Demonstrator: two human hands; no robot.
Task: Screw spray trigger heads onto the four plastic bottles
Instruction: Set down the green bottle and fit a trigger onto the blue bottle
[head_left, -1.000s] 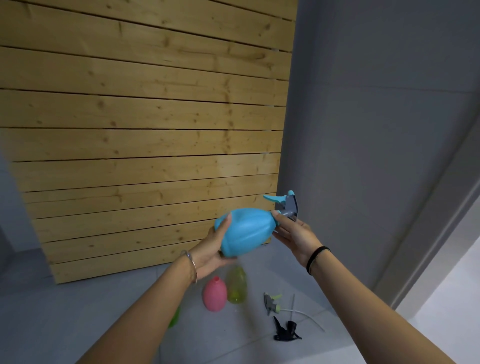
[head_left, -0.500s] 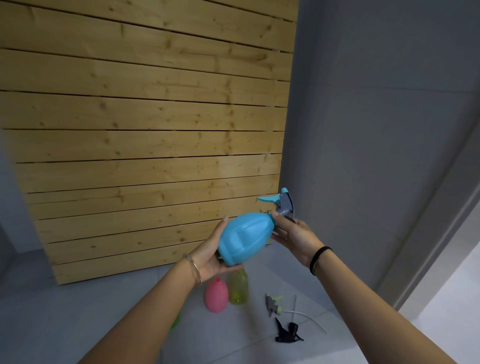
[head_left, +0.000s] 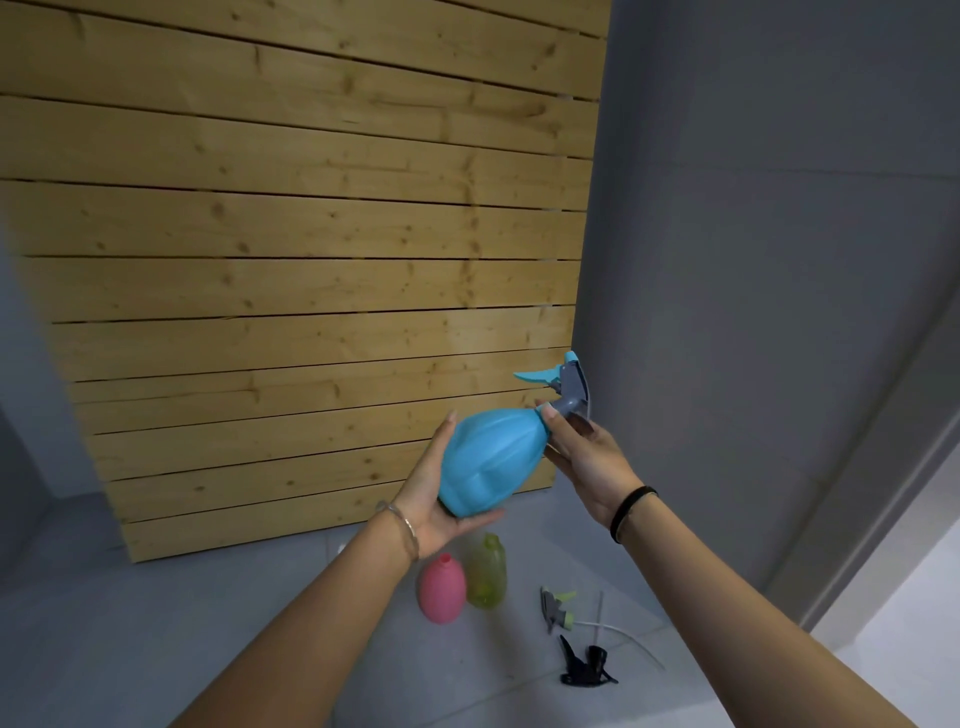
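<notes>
Grey floor (head_left: 156, 649), pink bottle (head_left: 442, 589) touching green bottle (head_left: 487, 571), two loose trigger heads (head_left: 557, 605) nearby

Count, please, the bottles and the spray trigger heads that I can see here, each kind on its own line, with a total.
Bottles: 3, namely blue bottle, pink bottle, yellow-green bottle
Spray trigger heads: 3, namely blue-grey head on the blue bottle, green-grey head, black head
Total: 6
</notes>
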